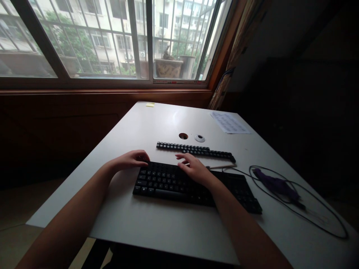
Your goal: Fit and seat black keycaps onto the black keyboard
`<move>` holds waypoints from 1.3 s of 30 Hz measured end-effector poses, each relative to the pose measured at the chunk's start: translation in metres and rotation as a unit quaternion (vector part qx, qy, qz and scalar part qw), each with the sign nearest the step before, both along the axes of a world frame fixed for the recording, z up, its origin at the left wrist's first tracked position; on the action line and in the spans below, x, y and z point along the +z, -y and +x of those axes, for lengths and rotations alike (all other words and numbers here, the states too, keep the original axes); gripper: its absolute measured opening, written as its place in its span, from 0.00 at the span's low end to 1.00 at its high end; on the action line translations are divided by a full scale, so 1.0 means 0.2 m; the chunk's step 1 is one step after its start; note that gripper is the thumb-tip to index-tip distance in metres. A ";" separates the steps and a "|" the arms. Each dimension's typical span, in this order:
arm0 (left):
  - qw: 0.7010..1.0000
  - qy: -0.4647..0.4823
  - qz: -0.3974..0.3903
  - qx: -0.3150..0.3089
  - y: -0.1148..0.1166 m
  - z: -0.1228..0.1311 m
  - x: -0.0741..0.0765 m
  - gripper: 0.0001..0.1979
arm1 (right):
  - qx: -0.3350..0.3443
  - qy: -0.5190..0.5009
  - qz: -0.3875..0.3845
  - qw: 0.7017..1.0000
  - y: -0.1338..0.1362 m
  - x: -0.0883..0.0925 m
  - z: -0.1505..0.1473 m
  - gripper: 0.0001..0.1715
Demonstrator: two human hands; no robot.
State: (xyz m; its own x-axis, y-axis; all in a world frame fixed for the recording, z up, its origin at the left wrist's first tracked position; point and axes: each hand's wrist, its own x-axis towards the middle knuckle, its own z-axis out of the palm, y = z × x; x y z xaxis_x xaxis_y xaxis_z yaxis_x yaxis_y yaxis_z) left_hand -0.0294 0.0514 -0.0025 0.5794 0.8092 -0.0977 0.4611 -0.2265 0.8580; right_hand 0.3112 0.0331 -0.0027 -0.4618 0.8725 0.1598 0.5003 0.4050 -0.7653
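Across the smooth white counter (123, 224), a long black plastic keyboard (182, 188) is laid before a band of small black keycaps (193, 148). Over its far edge, the right hand (195, 170) is held with fingers loosely parted; whether anything is pinched by the left hand's (136, 158) curled fingers, at the far left corner, cannot be told. The keyboard, probably light and stiff, is best gripped by its short ends.

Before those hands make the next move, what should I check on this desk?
1. Keyboard flat on the desk: ok.
2. Left hand at the keyboard's far left corner: ok.
3. Right hand empty: cannot tell; too dim and small to read.
4. Rows of black keys lying beyond the keyboard, apart from it: ok.
5. Cable straight: not ok; it lies looped by the purple item.
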 end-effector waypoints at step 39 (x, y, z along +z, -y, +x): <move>1.000 -0.016 0.017 -0.001 0.01 0.01 0.01 0.18 | -0.064 0.223 0.207 0.950 -0.01 -0.10 -0.01 0.26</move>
